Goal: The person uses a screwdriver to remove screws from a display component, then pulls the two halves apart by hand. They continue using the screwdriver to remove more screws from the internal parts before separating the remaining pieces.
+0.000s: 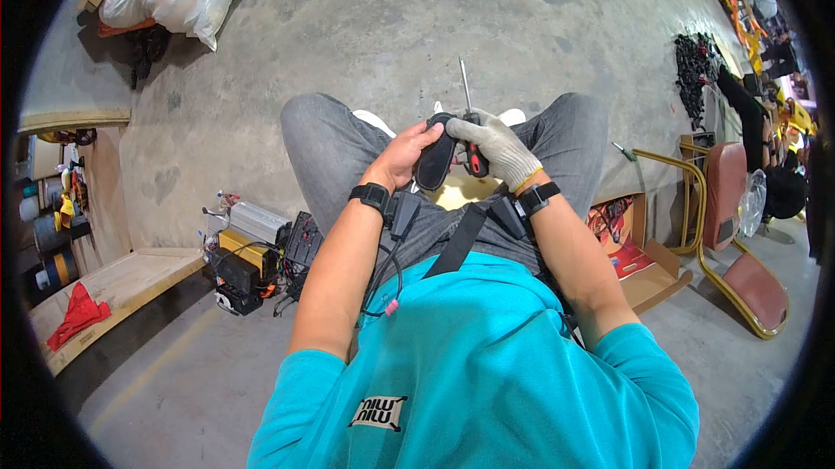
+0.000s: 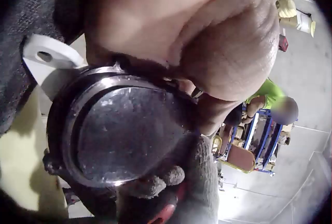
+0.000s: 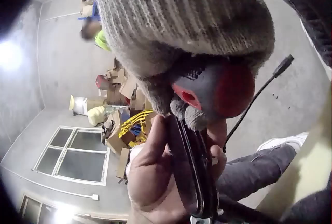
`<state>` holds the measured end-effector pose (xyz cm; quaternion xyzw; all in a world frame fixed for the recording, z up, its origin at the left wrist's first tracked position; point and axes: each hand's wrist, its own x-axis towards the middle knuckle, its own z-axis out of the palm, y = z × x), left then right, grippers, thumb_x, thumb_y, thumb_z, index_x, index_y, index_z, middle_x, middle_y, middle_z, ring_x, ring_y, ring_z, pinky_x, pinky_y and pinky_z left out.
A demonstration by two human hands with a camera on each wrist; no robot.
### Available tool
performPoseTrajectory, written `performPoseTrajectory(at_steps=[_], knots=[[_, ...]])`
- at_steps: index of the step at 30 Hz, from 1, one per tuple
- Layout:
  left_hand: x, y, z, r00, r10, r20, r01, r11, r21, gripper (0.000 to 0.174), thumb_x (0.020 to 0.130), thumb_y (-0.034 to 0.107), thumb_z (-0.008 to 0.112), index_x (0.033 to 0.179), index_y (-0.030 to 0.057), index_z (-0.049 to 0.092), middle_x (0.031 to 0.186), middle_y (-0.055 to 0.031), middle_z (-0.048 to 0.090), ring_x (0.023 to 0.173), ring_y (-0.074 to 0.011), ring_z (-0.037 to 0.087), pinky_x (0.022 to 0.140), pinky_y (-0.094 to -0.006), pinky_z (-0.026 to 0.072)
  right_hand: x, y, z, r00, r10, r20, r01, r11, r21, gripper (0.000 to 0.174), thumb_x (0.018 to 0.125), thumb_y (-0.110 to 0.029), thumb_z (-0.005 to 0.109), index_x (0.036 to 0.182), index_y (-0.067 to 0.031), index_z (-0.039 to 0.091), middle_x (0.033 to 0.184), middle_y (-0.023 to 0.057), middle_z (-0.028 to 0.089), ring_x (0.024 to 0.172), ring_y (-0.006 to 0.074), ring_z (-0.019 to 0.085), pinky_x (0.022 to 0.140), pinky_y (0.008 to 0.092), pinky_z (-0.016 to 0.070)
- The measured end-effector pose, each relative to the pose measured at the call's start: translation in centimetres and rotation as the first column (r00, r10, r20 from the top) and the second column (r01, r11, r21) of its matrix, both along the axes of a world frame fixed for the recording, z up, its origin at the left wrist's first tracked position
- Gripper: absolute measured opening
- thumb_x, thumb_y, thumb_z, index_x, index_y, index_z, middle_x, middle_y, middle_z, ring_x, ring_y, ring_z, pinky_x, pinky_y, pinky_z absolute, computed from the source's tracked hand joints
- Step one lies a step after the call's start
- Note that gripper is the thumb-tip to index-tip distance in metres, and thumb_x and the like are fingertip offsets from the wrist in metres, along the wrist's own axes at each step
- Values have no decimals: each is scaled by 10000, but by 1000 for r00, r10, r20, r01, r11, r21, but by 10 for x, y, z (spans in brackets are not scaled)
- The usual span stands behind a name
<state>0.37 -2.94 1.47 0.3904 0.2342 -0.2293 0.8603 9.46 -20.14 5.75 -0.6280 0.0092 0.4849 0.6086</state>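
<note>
Over the lap, my bare left hand (image 1: 400, 157) grips a black oval housing (image 1: 434, 162), thumb along one side. In the left wrist view, the housing's broad smooth face (image 2: 132, 130) has a raised rim, and a pale tab with a hole (image 2: 58, 60) sticks out at one end. My right hand (image 1: 502, 147) wears a knitted glove and holds a screwdriver (image 1: 465, 86) by its red and dark handle, the long shaft pointing away from the body. Gloved fingertips (image 3: 194, 119) also rest at the housing's edge in the right wrist view.
A pale yellow surface (image 1: 452, 194) shows between the legs. Left on the floor stand machine parts with wires (image 1: 252, 247), near a wooden bench (image 1: 148, 282) bearing a red cloth. To the right are an open cardboard box (image 1: 654, 278), a tool (image 1: 624, 152) and a chair (image 1: 727, 186).
</note>
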Motion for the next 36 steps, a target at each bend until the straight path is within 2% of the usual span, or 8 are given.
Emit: performPoseTrajectory(at_steps=[7,17,20,25,26,28,31,36], knots=[[0,3,1,995,94,-42,-90,993,77,374,1036,307,515,1260,6,524,1114,-163,678,985,-286,698,810,-380,592,-4,-3,-9,986,-165,-1,165,986,20,286,899,-288,662,957,-9,641,775,30,586,599,99,525,532,260,451],[-1,7,-1,964,265,-3,-261,952,163,279,996,169,546,1213,-6,534,1107,-181,686,967,-258,702,789,-347,596,6,-13,-38,997,-79,-26,75,989,-126,140,850,-155,643,878,-30,587,799,61,529,612,160,530,461,323,471],[-1,7,-2,957,288,21,-287,943,167,248,973,114,537,1183,-16,544,1105,-180,686,944,-249,706,758,-333,600,8,-20,-64,999,-20,45,23,997,-71,106,841,-135,627,870,-40,592,805,56,527,655,162,542,484,332,468],[0,8,-3,939,343,31,-342,920,191,270,937,66,529,1190,-25,517,1091,-178,687,944,-254,704,751,-334,596,8,-24,-70,881,201,428,-213,977,-20,81,847,-132,617,872,-57,599,817,38,512,697,131,501,552,308,463],[0,8,-3,938,344,31,-344,920,190,270,937,66,529,1190,-25,517,1091,-178,687,944,-254,704,751,-334,596,8,-23,-67,881,203,428,-215,976,-20,81,847,-132,617,872,-57,599,817,38,512,697,131,501,552,308,463],[0,9,-2,926,373,51,-376,909,182,305,908,34,518,1207,-28,500,1098,-180,682,959,-267,699,773,-347,590,4,-11,-33,996,51,76,-42,992,-118,69,858,-123,608,868,-56,594,780,25,498,654,115,466,528,303,443],[1,9,-1,909,414,54,-416,888,195,331,886,14,499,1213,-31,494,1113,-183,673,986,-275,690,804,-361,583,5,-9,-34,999,-11,-50,5,993,-120,78,867,-121,600,861,-43,592,706,20,485,609,107,469,499,309,419],[1,10,-3,908,417,43,-415,877,243,350,877,14,483,1224,-34,484,1131,-182,668,1014,-273,680,809,-363,575,7,-10,-40,997,53,61,-46,991,-122,116,863,-135,606,841,-22,592,632,23,486,514,108,467,459,301,385]])
